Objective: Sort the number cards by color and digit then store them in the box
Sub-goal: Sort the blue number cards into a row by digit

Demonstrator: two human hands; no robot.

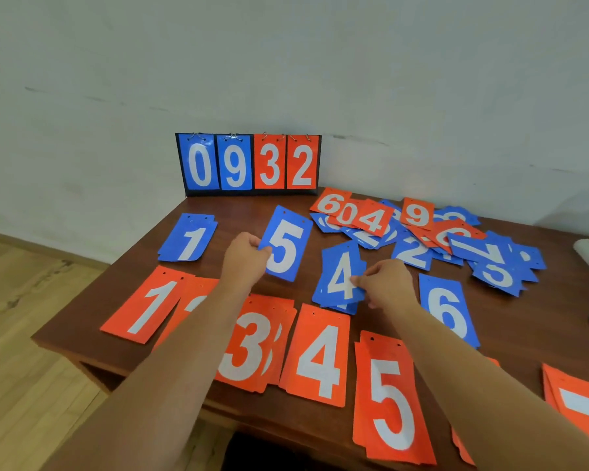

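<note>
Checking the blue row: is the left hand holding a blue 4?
No, the left hand grips the blue 5 card; the right hand pinches the blue 4 card.

— How's the light there?
— Bright, soft and even; I can't tell its source. My left hand [244, 256] and right hand [386, 283] cast only faint shadows on the counter [238, 207].
— Glare?
— A dull sheen on the wood near the scoreboard [249, 163].
— Sharpness?
— Slightly soft throughout, yet the blue 5 card [288, 244] in my left hand's pinch and the blue 4 card [340, 277] in my right's read cleanly. The wide lens bends the wall [286, 62] line and swells my left forearm [164, 385] at the bottom edge.
</note>
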